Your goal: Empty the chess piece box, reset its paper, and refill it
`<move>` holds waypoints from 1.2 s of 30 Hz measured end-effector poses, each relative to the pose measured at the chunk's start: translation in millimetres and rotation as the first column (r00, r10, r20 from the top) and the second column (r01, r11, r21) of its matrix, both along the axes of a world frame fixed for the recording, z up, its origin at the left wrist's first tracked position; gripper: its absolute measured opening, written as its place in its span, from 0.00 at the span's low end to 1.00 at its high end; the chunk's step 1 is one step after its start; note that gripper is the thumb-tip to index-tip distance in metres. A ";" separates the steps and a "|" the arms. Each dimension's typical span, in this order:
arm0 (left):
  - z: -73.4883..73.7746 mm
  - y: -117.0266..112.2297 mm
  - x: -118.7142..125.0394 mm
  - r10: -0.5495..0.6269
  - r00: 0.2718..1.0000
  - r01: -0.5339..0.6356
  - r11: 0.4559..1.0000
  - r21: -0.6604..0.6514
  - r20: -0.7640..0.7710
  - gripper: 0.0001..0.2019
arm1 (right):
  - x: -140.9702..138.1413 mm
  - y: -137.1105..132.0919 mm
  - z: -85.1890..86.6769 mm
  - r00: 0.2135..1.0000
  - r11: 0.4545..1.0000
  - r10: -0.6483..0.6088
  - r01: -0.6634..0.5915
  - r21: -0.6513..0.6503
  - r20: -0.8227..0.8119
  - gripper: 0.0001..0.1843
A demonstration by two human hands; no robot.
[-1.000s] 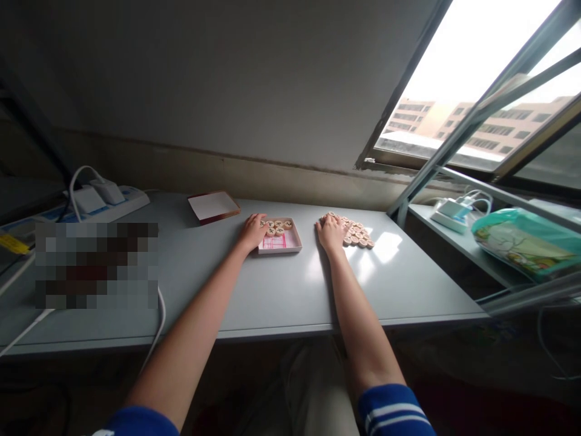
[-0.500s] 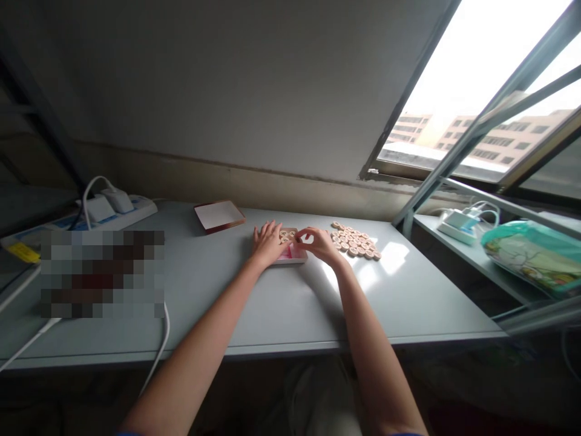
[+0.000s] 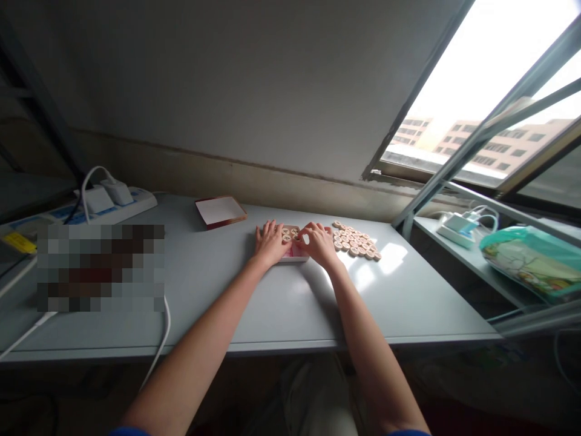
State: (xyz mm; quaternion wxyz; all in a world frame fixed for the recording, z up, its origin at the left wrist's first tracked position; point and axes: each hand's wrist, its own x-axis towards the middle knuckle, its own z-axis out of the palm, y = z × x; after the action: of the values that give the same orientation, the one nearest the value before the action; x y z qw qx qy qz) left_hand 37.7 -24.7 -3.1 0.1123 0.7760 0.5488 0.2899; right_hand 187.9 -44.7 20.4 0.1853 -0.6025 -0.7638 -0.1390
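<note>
A shallow box (image 3: pixel 296 259) with a pink-patterned floor holds several round wooden Chinese chess pieces (image 3: pixel 286 237) with dark characters. My left hand (image 3: pixel 270 243) rests over the box's left side, fingers stretched out and slightly apart, its thumb reaching in beside the pieces. Over the right part of the box, my right hand (image 3: pixel 318 243) is curled with thumb and forefinger brought together at a chess piece (image 3: pixel 296 237), which the fingertips partly hide. To the right, a cluster of similar loose pieces (image 3: pixel 356 242) lies flat on the grey table (image 3: pixel 290 309).
Behind and left lies the box lid (image 3: pixel 221 212), its white inside up. A power strip (image 3: pixel 136 204) with plugs and cables stands at the far left, near a blurred-out patch. On the right are a metal frame, a side shelf and a green plastic bag (image 3: pixel 529 257).
My right fingers have come lower and closer to the pieces in the box, nearer the left thumb. The left hand keeps its place on the box. The whole view has shifted slightly.
</note>
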 end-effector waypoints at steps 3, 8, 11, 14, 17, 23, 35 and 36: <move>-0.3 0.7 -0.7 0.006 1.000 -0.006 1.000 -0.002 -0.014 0.25 | 4.0 0.8 2.9 0.999 1.000 0.021 -0.022 -0.015 -0.028 0.12; 3.6 -0.2 -3.6 -0.015 1.000 0.015 0.999 0.029 -0.006 0.24 | 35.8 11.1 4.0 0.963 0.973 -0.170 0.197 0.118 -0.211 0.16; 7.5 -1.6 -5.9 -0.082 0.996 0.083 0.995 0.057 -0.026 0.23 | 61.9 21.7 -5.9 0.864 0.880 -0.414 0.460 0.118 -0.287 0.19; 10.4 0.6 -9.0 -0.054 0.998 0.052 0.995 0.081 0.016 0.23 | 78.4 29.7 -19.3 0.818 0.847 -0.528 0.528 -0.067 -0.227 0.24; 10.3 8.8 -15.7 0.076 0.989 -0.092 0.988 0.123 0.127 0.22 | 81.2 31.0 -25.3 0.850 0.860 -0.504 0.476 -0.186 -0.156 0.20; 2.3 28.7 -33.1 0.246 0.927 -0.294 0.946 0.140 0.284 0.11 | 69.6 23.2 -18.2 0.883 0.889 -0.454 0.439 -0.132 -0.116 0.15; -6.1 34.3 -31.4 0.207 0.939 -0.253 0.957 0.145 0.275 0.08 | 67.8 24.9 -20.2 0.905 0.907 -0.418 0.411 -0.091 -0.079 0.15; -6.7 34.7 -31.2 0.204 0.942 -0.245 0.961 0.130 0.268 0.08 | 66.7 24.7 -19.7 0.909 0.911 -0.409 0.402 -0.089 -0.086 0.14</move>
State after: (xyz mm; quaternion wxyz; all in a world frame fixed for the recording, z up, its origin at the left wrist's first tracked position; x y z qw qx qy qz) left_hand 6.6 10.0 -9.8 0.0839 0.6717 0.5897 0.4405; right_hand 254.6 -20.0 0.7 0.1702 -0.7603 -0.6160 -0.1166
